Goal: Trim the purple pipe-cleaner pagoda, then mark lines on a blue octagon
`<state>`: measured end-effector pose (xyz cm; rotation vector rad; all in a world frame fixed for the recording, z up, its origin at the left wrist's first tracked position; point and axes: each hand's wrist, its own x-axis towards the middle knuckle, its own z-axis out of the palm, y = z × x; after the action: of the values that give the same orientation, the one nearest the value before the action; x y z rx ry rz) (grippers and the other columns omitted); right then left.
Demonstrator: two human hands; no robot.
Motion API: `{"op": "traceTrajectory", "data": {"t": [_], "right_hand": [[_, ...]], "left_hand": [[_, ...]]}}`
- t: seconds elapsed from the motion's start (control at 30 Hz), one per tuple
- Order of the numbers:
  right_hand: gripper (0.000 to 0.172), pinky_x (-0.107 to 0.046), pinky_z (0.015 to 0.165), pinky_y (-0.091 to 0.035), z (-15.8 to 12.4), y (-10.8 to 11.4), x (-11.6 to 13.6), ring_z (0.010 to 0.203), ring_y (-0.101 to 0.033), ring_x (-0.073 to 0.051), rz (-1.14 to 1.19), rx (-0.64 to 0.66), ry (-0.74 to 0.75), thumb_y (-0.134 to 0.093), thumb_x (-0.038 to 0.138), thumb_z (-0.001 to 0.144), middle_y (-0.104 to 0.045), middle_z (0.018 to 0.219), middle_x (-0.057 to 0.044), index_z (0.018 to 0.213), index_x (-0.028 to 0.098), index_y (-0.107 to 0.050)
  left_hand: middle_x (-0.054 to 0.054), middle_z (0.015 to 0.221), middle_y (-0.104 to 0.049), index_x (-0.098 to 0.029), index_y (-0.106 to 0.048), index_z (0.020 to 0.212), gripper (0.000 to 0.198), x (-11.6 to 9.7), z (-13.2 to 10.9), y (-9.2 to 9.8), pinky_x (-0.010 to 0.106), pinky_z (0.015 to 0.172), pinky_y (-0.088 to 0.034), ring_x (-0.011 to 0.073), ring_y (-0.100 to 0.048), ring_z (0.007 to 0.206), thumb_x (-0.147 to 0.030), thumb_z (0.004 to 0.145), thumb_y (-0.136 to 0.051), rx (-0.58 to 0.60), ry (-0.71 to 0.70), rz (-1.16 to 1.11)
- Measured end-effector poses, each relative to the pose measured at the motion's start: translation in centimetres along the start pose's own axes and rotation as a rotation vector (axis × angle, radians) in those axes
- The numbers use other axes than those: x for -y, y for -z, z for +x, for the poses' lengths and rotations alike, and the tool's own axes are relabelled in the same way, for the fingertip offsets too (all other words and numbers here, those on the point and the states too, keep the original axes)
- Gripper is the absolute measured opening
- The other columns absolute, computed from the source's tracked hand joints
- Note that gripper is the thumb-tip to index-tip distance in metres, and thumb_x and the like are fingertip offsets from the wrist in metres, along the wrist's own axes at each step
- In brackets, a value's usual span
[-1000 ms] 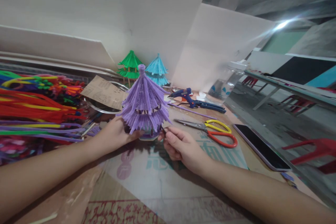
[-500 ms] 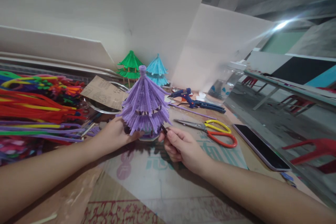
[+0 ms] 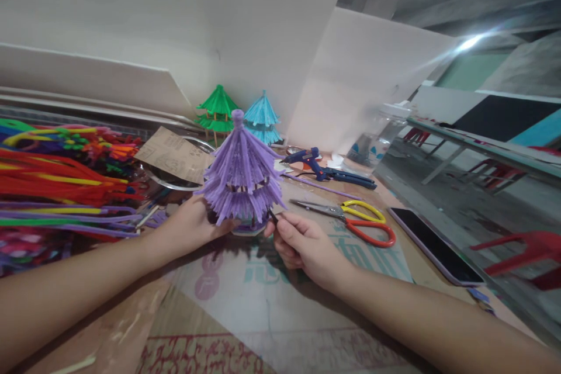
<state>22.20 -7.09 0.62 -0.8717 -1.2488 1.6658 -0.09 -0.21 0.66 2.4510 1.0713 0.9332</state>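
A purple two-tiered model pavilion (image 3: 242, 169), its roof made of fuzzy pipe cleaners, stands upright in front of me. My left hand (image 3: 199, 222) grips it low on its left side, the fingers partly hidden under the lower roof. On the other side, my right hand (image 3: 300, 239) pinches a thin dark stick (image 3: 273, 216) whose tip is at the lower roof's right edge. Whether the tip touches the model I cannot tell. Behind stand a green model pavilion (image 3: 218, 108) and a light blue one (image 3: 263, 117).
Bundles of coloured pipe cleaners (image 3: 56, 175) lie at the left by a metal bowl with cardboard (image 3: 173, 155) on it. To the right are scissors (image 3: 346, 213), a blue glue gun (image 3: 307, 158), pliers (image 3: 350, 177), a phone (image 3: 433, 245) and a clear plastic container (image 3: 379, 137).
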Motion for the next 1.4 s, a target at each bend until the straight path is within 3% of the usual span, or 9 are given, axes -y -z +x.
{"op": "traceTrajectory", "data": {"t": [0.2,0.73,1.1,1.4], "right_hand": [[0.056,-0.018,0.038,-0.011,-0.05,0.14,-0.13,0.041,-0.019,-0.004,0.017,0.015,-0.007,-0.077,0.068,0.070,-0.034,0.050,0.012,0.082,0.017,-0.057],[0.055,-0.017,0.038,-0.012,-0.11,0.06,-0.02,0.040,-0.019,-0.004,0.011,0.006,-0.016,-0.078,0.068,0.069,-0.034,0.047,0.013,0.080,0.018,-0.057],[0.057,-0.019,0.038,-0.011,-0.17,-0.05,-0.04,0.040,-0.021,-0.004,-0.051,0.005,-0.001,-0.076,0.070,0.070,-0.035,0.049,0.012,0.081,0.017,-0.058],[0.056,-0.019,0.038,-0.011,-0.17,0.01,-0.13,0.039,-0.020,-0.004,-0.012,-0.013,0.013,-0.076,0.070,0.069,-0.035,0.049,0.012,0.076,0.019,-0.054]], "left_hand": [[0.010,0.100,-0.074,-0.021,-0.064,0.087,0.036,0.03,0.06,0.05,0.046,0.104,-0.051,0.0320,-0.068,0.106,-0.055,0.081,-0.056,-0.012,0.033,-0.010],[0.008,0.113,-0.075,-0.021,-0.069,0.095,0.033,0.10,-0.07,0.04,0.043,0.103,-0.053,0.0294,-0.068,0.110,-0.049,0.086,-0.054,0.006,-0.035,0.007],[0.006,0.084,-0.073,-0.023,-0.063,0.077,0.034,0.03,0.01,0.12,0.045,0.104,-0.052,0.0301,-0.069,0.102,-0.056,0.084,-0.055,-0.014,0.003,0.006],[0.007,0.095,-0.076,-0.023,-0.069,0.091,0.045,-0.43,0.11,0.33,0.046,0.103,-0.053,0.0308,-0.070,0.102,-0.065,0.084,-0.055,-0.019,0.018,-0.011]]}}
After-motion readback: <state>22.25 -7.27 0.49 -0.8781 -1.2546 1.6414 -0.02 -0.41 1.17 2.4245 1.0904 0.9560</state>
